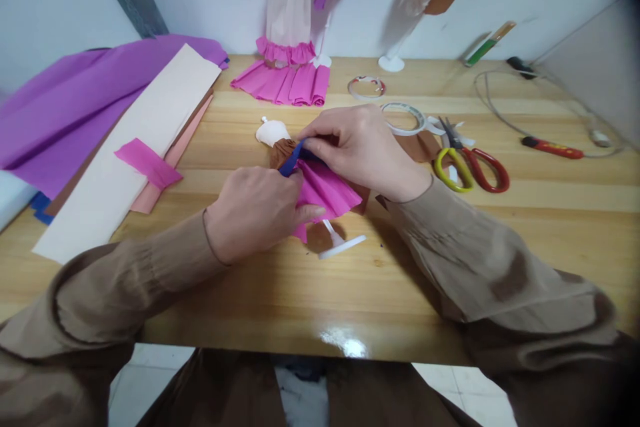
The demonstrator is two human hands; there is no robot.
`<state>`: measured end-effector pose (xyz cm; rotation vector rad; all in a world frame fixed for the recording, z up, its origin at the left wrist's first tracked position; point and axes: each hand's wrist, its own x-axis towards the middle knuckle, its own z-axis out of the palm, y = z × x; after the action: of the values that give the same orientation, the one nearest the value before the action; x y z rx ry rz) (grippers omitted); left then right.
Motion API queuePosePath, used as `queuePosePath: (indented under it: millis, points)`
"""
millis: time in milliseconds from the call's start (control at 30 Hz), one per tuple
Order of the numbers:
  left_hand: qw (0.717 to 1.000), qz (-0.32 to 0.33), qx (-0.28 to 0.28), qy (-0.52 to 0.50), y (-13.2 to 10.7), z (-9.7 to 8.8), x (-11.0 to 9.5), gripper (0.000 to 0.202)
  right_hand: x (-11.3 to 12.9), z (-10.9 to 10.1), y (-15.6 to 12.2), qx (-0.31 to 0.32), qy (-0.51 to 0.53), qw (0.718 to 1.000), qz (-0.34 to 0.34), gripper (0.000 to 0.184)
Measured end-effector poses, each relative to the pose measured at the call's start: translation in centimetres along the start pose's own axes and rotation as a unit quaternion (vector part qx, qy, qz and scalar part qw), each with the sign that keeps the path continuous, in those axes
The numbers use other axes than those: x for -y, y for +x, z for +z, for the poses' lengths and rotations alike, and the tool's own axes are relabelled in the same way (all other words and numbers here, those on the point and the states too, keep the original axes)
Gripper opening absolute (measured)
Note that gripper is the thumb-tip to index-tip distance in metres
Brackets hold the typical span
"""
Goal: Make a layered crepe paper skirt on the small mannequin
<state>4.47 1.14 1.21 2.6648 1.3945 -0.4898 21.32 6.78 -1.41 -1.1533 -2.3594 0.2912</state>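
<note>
A small white mannequin (273, 131) lies on its side on the wooden table (350, 293), dressed in a brown paper top and a pleated pink paper skirt (327, 190); its white stand (343, 247) points toward me. My left hand (255, 210) is closed around the figure's waist and skirt. My right hand (357, 147) pinches a blue paper strip (291, 160) that crosses the waist.
Purple, cream and pink paper sheets (125, 127) lie at the left, with a pink scrap (147, 161) on top. Scissors (470, 163), tape rolls (403, 117), a red-handled tool (550, 147) and a cable lie at the right. Dressed mannequins (290, 47) stand at the back.
</note>
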Motion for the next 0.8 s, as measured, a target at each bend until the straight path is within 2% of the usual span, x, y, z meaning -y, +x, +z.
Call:
queuePosePath:
  millis: [100,267,400,467,633,800]
  points:
    - [1.0,-0.002,0.004,0.0,0.06,-0.09,0.13,0.04,-0.05,-0.01,0.03,-0.001,-0.005,1.0,0.006,0.026]
    - [0.999,-0.015,-0.023,-0.016,0.0,-0.28,0.26,0.055,-0.09,-0.17,-0.03,0.015,-0.003,1.0,-0.017,0.023]
    - [0.998,-0.034,-0.047,-0.035,-0.11,-0.34,0.08,0.052,-0.11,-0.26,-0.06,0.047,-0.03,0.997,-0.055,0.019]
    - [0.998,-0.029,-0.04,-0.04,-0.06,-0.18,0.0,0.052,-0.18,-0.15,-0.03,0.056,-0.064,0.994,-0.064,0.022]
    - [0.999,-0.022,-0.015,-0.019,0.2,0.08,-0.03,0.05,-0.34,0.33,0.03,0.049,-0.121,0.991,-0.043,0.03]
    - [0.999,-0.036,-0.023,-0.025,0.38,0.08,0.14,0.049,-0.21,0.42,-0.03,0.034,-0.127,0.991,-0.023,0.031]
